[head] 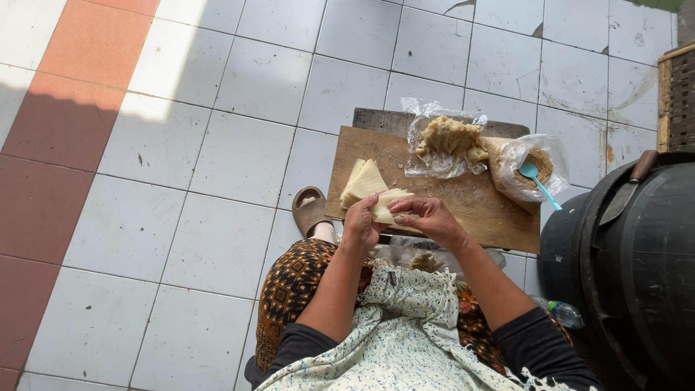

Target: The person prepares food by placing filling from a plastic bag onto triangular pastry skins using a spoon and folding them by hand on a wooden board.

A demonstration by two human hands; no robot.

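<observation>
My left hand [360,219] and my right hand [428,216] meet at the near edge of a wooden board [463,199], both gripping a pale folded wrapper sheet [387,205]. Just beyond it a small stack of the same pale sheets [363,181] lies on the board's left part. An open clear bag of beige dough pieces [449,141] sits at the board's far side. To its right is a clear bag of brown filling [537,168] with a light blue spoon [539,184] stuck in it.
A large black barrel [633,268] stands at the right with a knife [627,190] lying on its rim. A wicker crate [677,98] is at the far right. A sandalled foot [309,211] rests on the white tiled floor [217,239]. A plastic bottle [562,313] lies by the barrel.
</observation>
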